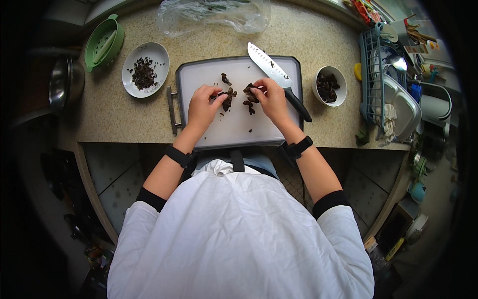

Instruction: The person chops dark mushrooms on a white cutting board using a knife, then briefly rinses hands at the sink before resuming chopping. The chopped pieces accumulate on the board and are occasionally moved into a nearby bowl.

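My left hand [203,101] is over the white cutting board [231,132], thumb and fingertips pinched at a small heap of dark mushroom strips [227,102], which look like wood ear. Some of what lies between those fingertips is hidden. My right hand [271,98] pinches a dark mushroom piece [248,89] just above other strips on the board. A santoku knife [267,61] lies across the board's upper right corner, its black handle beside my right wrist. Dark scraps cling to its blade. One curled strip [225,79] lies apart near the board's middle.
Left of the board are a white plate [129,80] of chopped dark bits and a green colander [91,59]. To the right stand a white bowl [342,96] of dark mushroom pieces and a blue dish rack [366,101]. A clear plastic bag [213,20] lies behind.
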The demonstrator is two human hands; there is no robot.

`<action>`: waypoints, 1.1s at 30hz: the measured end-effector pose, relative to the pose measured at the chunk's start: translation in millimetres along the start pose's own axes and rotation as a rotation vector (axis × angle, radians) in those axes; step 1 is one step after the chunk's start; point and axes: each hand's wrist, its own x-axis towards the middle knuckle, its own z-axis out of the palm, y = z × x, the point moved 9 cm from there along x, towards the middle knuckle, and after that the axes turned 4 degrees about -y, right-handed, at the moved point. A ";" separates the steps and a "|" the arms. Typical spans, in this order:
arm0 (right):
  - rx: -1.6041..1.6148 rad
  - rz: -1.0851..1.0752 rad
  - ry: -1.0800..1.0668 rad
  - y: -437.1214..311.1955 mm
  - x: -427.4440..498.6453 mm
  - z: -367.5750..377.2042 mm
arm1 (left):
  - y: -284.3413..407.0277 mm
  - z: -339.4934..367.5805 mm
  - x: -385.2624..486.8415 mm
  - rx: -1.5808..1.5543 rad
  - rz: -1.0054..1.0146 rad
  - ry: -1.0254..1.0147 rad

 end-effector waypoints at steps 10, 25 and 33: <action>-0.056 -0.161 -0.233 -2.5 -35.0 5.5 | 32.2 38.5 -0.2 0.232 0.359 -0.098; -0.284 -0.415 -0.064 -25.7 -29.9 39.5 | 20.6 28.2 6.6 0.349 0.367 -0.148; -0.462 -0.314 0.058 -16.2 -19.0 46.4 | 23.6 33.6 1.9 0.289 0.364 -0.144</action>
